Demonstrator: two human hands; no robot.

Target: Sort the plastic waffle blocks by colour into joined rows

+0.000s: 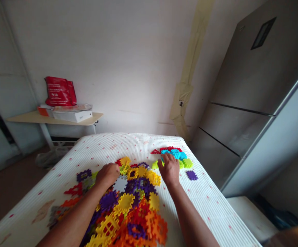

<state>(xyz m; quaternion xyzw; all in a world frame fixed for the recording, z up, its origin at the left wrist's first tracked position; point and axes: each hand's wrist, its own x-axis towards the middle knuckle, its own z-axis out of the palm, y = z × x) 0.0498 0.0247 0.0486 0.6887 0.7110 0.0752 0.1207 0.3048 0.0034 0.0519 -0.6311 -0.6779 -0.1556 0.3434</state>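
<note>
A big heap of plastic interlocking tiles (124, 203) in yellow, purple, orange, red and grey lies in front of me. My left hand (109, 175) is at the heap's far left side with its fingers curled in, and whatever they may hold is hidden. Beyond the heap to the right, my right hand (170, 167) reaches over sorted tiles, thumb and fingers apart. Around its fingertips are light blue tiles (178, 154), lime green tiles (187, 163) and a row of red tiles (171, 149). A single purple tile (191, 175) lies just right of that hand.
A white spotted cloth (205, 206) covers the table. Against the wall at left, a small table (25, 117) bears a white box (79, 116) and a red bag (60, 92). A tall grey fridge (231, 89) stands close on the right.
</note>
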